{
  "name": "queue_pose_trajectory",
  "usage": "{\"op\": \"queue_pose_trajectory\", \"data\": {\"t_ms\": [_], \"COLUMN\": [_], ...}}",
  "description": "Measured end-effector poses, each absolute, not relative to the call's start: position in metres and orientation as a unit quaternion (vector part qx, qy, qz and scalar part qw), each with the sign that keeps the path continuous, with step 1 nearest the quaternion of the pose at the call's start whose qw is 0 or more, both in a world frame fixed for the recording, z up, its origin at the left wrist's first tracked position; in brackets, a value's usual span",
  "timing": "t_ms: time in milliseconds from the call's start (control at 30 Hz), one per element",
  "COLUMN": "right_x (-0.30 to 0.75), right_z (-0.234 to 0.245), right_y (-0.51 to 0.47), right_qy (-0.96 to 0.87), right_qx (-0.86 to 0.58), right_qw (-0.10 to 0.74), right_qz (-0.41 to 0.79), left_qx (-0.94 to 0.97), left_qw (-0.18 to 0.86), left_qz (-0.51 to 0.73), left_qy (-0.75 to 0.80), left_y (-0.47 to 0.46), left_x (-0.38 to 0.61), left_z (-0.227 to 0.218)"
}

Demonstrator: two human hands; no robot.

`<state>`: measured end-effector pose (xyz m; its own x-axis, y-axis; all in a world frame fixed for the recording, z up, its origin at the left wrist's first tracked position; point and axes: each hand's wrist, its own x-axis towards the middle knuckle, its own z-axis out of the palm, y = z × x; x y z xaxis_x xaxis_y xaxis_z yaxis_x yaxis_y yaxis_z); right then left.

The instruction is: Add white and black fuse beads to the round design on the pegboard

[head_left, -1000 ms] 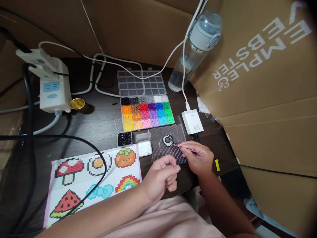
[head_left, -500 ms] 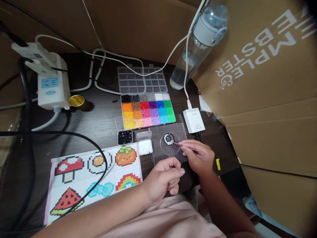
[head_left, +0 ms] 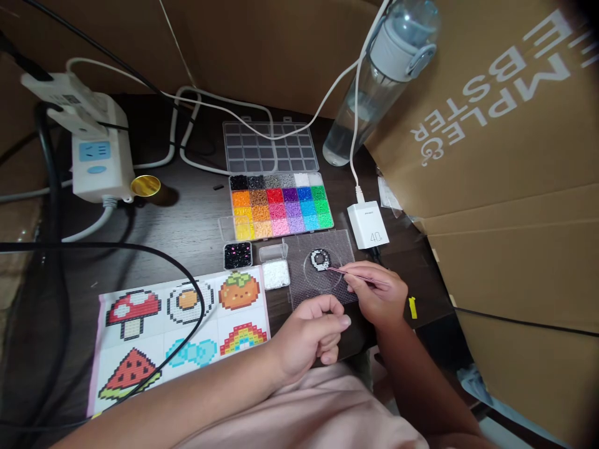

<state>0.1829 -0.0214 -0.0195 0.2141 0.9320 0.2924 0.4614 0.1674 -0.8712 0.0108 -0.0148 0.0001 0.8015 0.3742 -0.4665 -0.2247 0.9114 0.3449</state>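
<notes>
My right hand (head_left: 381, 293) pinches a pair of pink tweezers (head_left: 360, 276), whose tips meet the lower right of a small ring of black and white beads (head_left: 320, 259). That ring sits on a clear pegboard (head_left: 294, 249) with a circle marked on it. My left hand (head_left: 318, 327) rests curled in front of the board, fingers loosely closed with nothing in them. Left of the board stand a small open box of white beads (head_left: 276, 275) and another of black beads (head_left: 238, 255) with a few pink ones among them.
Behind lies an open bead case (head_left: 281, 206) with many colours. A pattern sheet (head_left: 163, 337) is at left, crossed by a black cable (head_left: 201, 305). A water bottle (head_left: 369, 93), a white charger (head_left: 368, 226), a power strip (head_left: 100, 149) and cardboard walls (head_left: 505, 206) surround the table.
The view has shifted slightly. Both hands keep nearly the same pose, and the tweezer tips stay at the bead ring's lower right.
</notes>
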Motion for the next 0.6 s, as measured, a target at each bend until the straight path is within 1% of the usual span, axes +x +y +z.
{"op": "queue_pose_trajectory", "data": {"t_ms": [433, 600], "right_x": [0.1845, 0.1865], "right_z": [-0.022, -0.021], "right_y": [-0.0234, -0.0269], "right_qy": [-0.578, -0.574], "right_qx": [-0.605, -0.603], "right_qw": [0.498, 0.514], "right_qz": [0.228, 0.206], "left_qx": [0.16, 0.208], "left_qw": [0.942, 0.948], "left_qz": [0.135, 0.078], "left_qy": [0.262, 0.227], "left_y": [-0.0146, -0.0155], "left_x": [0.0095, 0.0079], "left_z": [-0.0005, -0.0004]}}
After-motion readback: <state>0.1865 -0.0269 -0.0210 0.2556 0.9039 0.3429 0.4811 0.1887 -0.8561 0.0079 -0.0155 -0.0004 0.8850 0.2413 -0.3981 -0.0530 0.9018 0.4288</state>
